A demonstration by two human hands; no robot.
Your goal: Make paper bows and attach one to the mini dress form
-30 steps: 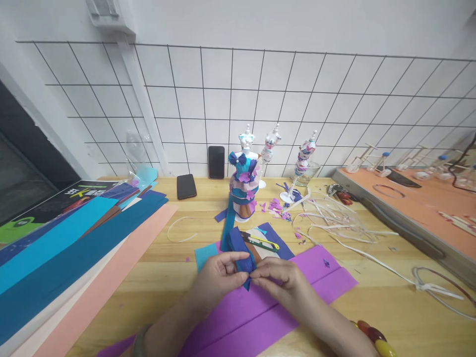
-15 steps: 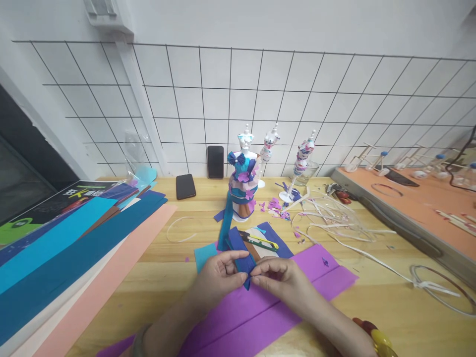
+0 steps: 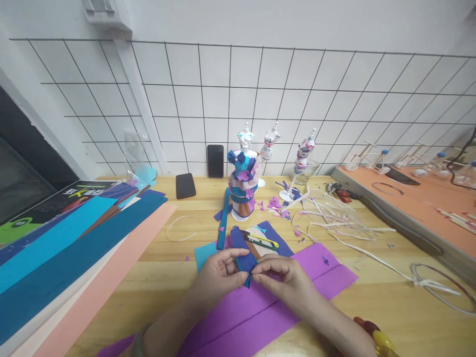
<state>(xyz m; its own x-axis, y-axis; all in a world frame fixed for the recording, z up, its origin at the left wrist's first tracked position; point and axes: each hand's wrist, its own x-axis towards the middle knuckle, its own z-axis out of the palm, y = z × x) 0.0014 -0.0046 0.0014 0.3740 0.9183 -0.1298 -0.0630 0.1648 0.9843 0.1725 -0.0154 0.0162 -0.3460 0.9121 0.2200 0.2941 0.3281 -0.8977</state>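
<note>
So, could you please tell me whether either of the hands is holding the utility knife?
No, the utility knife lies on paper pieces beyond the hands, which both pinch folded blue paper.

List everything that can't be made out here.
Head view: blue paper where pinched, hidden by left hand and right hand.
Head view: glass, partly behind mannequin.
Head view: bracelet, cut off by bottom edge.
Head view: purple scraps, too small for exact shapes.

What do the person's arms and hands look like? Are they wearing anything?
The left hand and right hand wear no gloves, and no sleeves show. A smooth grey-green band is on the left wrist. Big, shiny beads, red, brown and yellow, edge the right forearm, probably a bracelet.
</note>
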